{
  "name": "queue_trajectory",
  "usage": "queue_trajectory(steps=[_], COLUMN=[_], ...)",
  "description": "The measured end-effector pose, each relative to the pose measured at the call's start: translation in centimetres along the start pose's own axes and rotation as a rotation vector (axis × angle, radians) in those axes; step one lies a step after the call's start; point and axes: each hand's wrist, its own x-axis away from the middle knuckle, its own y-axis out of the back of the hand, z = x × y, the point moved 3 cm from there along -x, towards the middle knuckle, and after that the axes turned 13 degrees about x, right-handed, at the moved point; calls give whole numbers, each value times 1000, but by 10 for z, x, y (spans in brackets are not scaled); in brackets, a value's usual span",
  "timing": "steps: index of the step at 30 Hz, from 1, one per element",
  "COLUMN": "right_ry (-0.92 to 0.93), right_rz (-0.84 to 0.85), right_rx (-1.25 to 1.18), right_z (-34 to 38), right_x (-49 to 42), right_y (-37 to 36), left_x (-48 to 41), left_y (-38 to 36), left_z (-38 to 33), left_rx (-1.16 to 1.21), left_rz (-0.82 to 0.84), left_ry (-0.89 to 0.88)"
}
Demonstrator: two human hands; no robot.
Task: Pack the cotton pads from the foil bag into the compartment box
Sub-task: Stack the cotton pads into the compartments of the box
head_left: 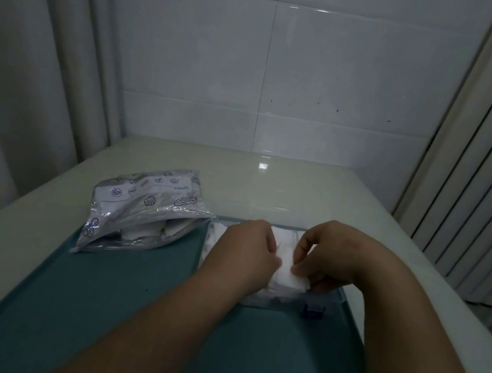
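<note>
Right hand (334, 253) on pad (292, 278); "Content" foil bag (145, 212)

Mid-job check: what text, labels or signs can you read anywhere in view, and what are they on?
"Content": on the label strip of the foil bag, upside down from this view.
Round emblems and drawings on the foil bag: any lettering in them is too small to read.
Compartment box, its blue latch and the cotton pad: no text visible.
</note>
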Motion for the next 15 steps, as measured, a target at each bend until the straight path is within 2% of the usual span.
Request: queue_trajectory(steps=[6, 11, 15], right_ry=[-12, 24, 58], right_rz=[27, -3, -27], right_rx=[92, 178, 148], right_z=[-1, 4, 0], right_x=[-8, -12, -10], right_y=[-11, -16, -14], left_x=[1, -2, -4], left_y=[-8, -7, 1], left_z=[2, 7, 11], left_rx=[-176, -178, -184], left_rz=[98, 124, 224], left_ry=[-68, -78, -47])
